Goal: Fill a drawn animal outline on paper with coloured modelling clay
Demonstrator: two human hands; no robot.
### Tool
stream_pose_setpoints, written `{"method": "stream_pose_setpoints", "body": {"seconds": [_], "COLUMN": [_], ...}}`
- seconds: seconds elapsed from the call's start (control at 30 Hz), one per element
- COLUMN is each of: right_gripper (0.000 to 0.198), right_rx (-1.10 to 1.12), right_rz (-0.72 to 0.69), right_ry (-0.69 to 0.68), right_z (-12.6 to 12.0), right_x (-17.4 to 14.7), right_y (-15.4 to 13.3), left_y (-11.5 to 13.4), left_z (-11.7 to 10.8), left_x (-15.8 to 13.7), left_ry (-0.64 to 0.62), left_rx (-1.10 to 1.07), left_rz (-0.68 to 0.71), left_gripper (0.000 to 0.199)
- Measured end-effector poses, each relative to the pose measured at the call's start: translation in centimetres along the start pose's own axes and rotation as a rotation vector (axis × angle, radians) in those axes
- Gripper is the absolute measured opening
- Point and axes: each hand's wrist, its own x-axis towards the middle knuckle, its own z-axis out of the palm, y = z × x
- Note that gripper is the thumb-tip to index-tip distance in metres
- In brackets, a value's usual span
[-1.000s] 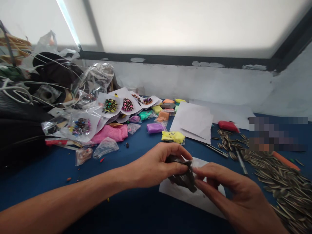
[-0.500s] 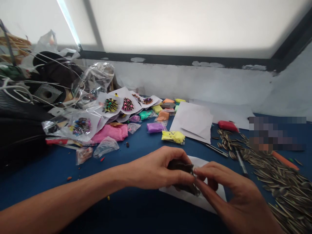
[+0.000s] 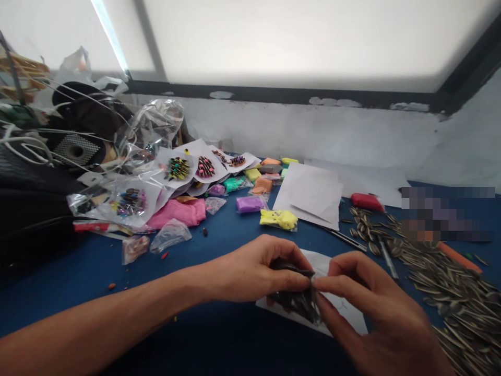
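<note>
My left hand (image 3: 254, 269) is wrapped round a packet of dark modelling clay (image 3: 295, 300), its thumb lying across the clear wrapper. At the packet's right edge, the thumb and forefinger of my right hand (image 3: 364, 297) pinch the wrapper. Beneath both hands lies a sheet of white paper (image 3: 348, 310) with faint lines drawn on it; the hands cover much of it.
Coloured clay packets, including a yellow one (image 3: 278, 220) and a purple one (image 3: 250, 204), lie beyond my hands. Striped sunflower seeds (image 3: 457, 287) are heaped at right, near a pen (image 3: 387, 258). Paper sheets (image 3: 309, 190) lie further back; bagged seed crafts (image 3: 131, 202) sit at left.
The packet has tipped so more of its wrapped side shows below my left thumb. My right fingers have shifted slightly and the forefinger now lies straighter along the wrapper's edge.
</note>
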Motion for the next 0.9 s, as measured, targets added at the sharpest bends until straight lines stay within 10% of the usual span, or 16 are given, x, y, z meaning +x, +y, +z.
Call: {"method": "stream_pose_setpoints", "body": {"seconds": [0.43,0.73,0.9], "right_gripper": [0.015,0.011,0.006], "right_rx": [0.1,0.454,0.463], "right_rz": [0.053,0.453,0.442], "right_ry": [0.01,0.042,0.005], "right_z": [-0.1,-0.7,-0.7], "right_x": [0.3,1.3,1.1], "right_y": [-0.2,0.1,0.5], "left_y": [-0.3,0.1,0.1], "left_z": [-0.1,-0.5,-0.4], "left_x": [0.1,-0.1,0.1], "left_ry": [0.064,0.108,0.084], "left_rx": [-0.109,-0.07,-0.128], "left_rz": [0.0,-0.001,0.013], "left_gripper": [0.027,0.026,0.022]}}
